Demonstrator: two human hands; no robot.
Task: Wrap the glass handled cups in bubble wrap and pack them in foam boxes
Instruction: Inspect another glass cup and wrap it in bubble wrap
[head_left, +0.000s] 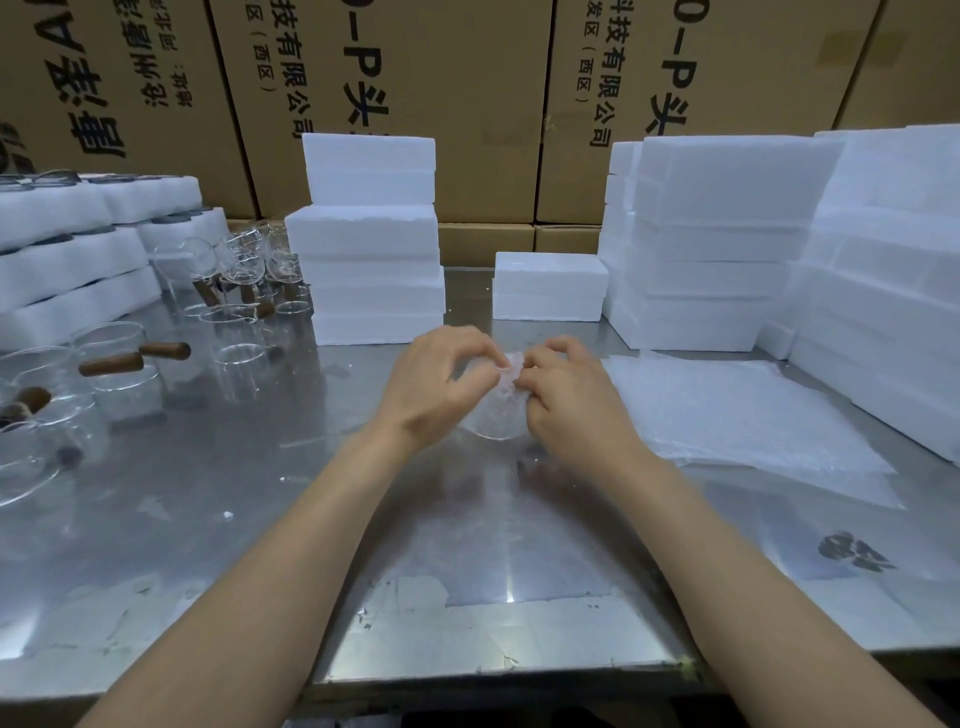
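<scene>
Along the far edge, from ten to two o'clock, brown cardboard cartons printed with black characters form a wall behind everything. Below them the steel counter fills most of the view. At two and three o'clock, stacks of white foam boxes rise high; a narrower stack stands at twelve o'clock, with a single foam box just to its right. At nine and ten o'clock lie foam trays, and near them a cluster of glass handled cups with brown wooden handles, some upright, some tipped. At three o'clock, flat sheets of bubble wrap lie on the counter. At the centre, a wrapped cup sits between both hands. The left hand has its grip curled, fingertips pinching the gathered bubble wrap at the top. The right hand likewise pinches the wrap, its fingers curled and touching the same bunch.
</scene>
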